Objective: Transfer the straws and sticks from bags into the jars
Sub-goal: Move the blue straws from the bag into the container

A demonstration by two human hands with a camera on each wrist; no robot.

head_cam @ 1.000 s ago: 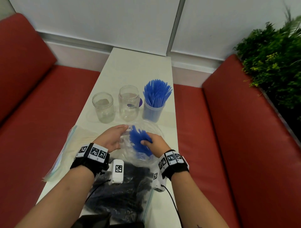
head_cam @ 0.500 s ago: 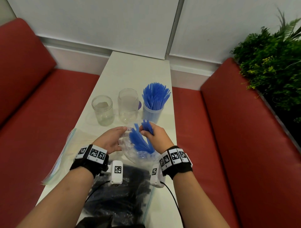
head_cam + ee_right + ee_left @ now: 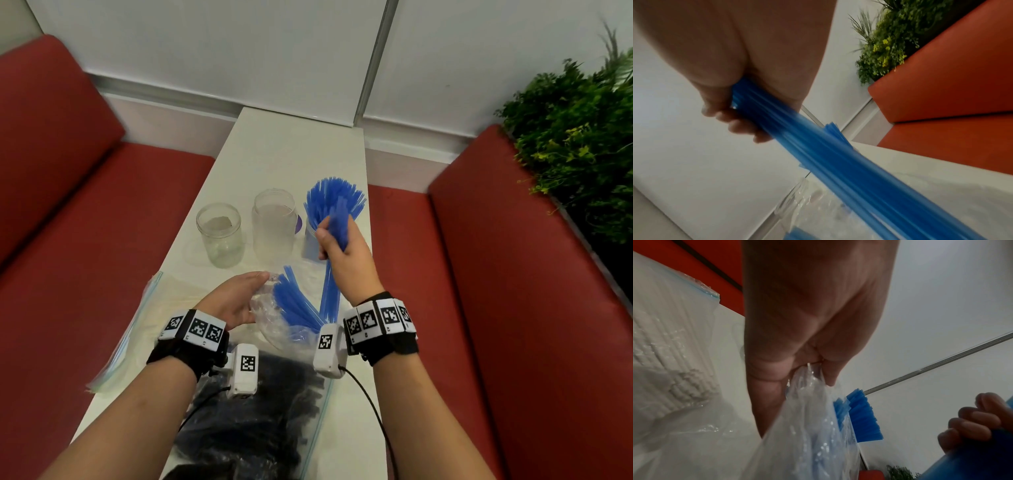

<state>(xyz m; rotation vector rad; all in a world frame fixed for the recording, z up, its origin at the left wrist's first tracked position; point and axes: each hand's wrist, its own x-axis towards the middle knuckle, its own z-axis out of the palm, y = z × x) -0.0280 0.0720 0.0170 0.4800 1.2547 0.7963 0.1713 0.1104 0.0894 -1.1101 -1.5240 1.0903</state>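
My right hand (image 3: 334, 245) grips a bundle of blue straws (image 3: 331, 291) and holds it raised just in front of the jar of blue straws (image 3: 329, 209); the grip shows in the right wrist view (image 3: 740, 113) with the straws (image 3: 838, 155) streaming down. My left hand (image 3: 239, 298) pinches the edge of the clear plastic bag (image 3: 274, 322), which still holds more blue straws (image 3: 294, 305). In the left wrist view the fingers (image 3: 813, 369) pinch the bag film (image 3: 803, 426). Two clear glass jars (image 3: 219, 234) (image 3: 274, 222) stand empty to the left.
A zip bag of black sticks (image 3: 253, 421) lies near me under my wrists. Another bag of white straws (image 3: 137, 318) lies at the table's left edge. Red benches (image 3: 102, 240) flank the narrow white table (image 3: 291, 150); a green plant (image 3: 582, 144) stands at right.
My right hand has pulled a bundle of blue straws up out of the bag and carried it toward the jar of blue straws. My left hand kept hold of the bag.
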